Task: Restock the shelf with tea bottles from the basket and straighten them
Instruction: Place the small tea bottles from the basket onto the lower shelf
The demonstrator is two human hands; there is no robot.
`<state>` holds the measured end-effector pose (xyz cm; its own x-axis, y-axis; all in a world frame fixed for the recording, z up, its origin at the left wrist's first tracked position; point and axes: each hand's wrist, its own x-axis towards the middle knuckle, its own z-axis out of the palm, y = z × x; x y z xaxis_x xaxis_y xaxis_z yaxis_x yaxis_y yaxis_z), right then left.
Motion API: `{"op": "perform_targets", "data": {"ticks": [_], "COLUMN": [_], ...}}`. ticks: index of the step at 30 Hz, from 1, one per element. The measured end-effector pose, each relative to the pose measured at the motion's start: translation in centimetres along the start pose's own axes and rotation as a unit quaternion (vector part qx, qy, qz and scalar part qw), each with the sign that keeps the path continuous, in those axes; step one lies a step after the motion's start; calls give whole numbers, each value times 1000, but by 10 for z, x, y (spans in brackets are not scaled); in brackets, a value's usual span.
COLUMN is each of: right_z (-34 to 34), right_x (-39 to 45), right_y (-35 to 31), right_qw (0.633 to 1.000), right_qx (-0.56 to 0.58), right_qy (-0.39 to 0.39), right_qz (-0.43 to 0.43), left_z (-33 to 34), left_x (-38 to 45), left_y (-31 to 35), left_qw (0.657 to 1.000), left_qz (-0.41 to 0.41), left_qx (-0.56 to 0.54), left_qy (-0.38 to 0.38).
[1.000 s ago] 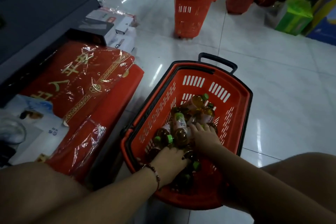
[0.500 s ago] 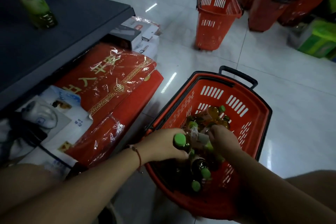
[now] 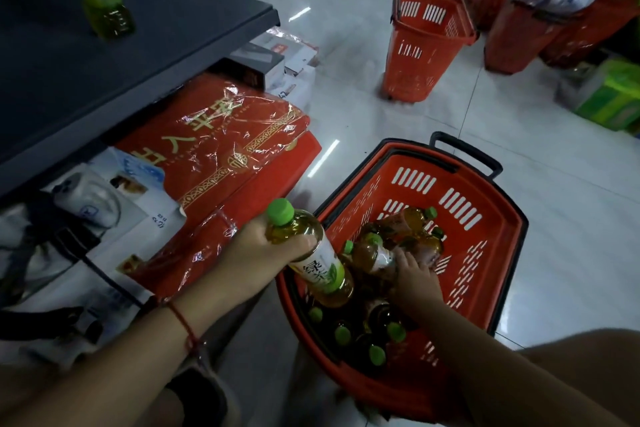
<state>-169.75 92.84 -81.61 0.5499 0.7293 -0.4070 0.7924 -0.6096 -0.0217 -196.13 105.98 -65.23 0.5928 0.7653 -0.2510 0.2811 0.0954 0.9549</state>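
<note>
Left hand (image 3: 256, 253) grips a tea bottle (image 3: 311, 253); right hand (image 3: 415, 282) grasps another in the basket (image 3: 498, 253). Lift clear, then stand upright on the shelf (image 3: 166, 42).

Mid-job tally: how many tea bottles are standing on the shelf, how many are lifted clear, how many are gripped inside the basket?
Shelf bottle on the shelf: 1
Lifted bottle in left hand: 1
Basket bottle under right hand, inside the basket: 1
Total: 3
Loose pile: uncountable.
</note>
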Motion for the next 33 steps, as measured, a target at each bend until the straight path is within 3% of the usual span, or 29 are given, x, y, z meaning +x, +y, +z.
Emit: {"op": "perform_targets", "data": {"ticks": [8, 11, 15, 18, 22, 25, 27, 29, 33], "right_z": [-12, -30, -65, -103, -133, -146, -154, -164, -181], "right_x": [27, 14, -28, -76, -136, -168, -181, -188, -179], "right_y": [5, -4, -27, -49, -75, -99, -120, -140, -166], "right_qw": [995, 977, 867, 750, 619, 538, 494, 519, 691], "right_qx": [85, 210, 485, 643, 755, 805, 833, 819, 706], "right_qy": [23, -12, -80, -142, -208, -244, -244, -241, -152], "right_qz": [39, 47, 83, 55, 60, 52, 53, 43, -30], "left_z": [-1, -4, -11, -16, -20, -24, -28, -34, -59], "left_x": [26, 30, 29, 22, 5, -7, -17, -29, -50], "left_y": [4, 14, 19, 21, 29, 38, 44, 47, 48], "left_qw": [999, 997, 986, 963, 917, 886, 882, 874, 870], "left_qz": [-33, -37, -59, -90, -138, -162, -175, -193, -226], "left_qx": [-18, -48, -144, -250, -371, -430, -429, -440, -437], "left_qy": [15, 50, 64, 33, 41, 69, 85, 65, 35]}}
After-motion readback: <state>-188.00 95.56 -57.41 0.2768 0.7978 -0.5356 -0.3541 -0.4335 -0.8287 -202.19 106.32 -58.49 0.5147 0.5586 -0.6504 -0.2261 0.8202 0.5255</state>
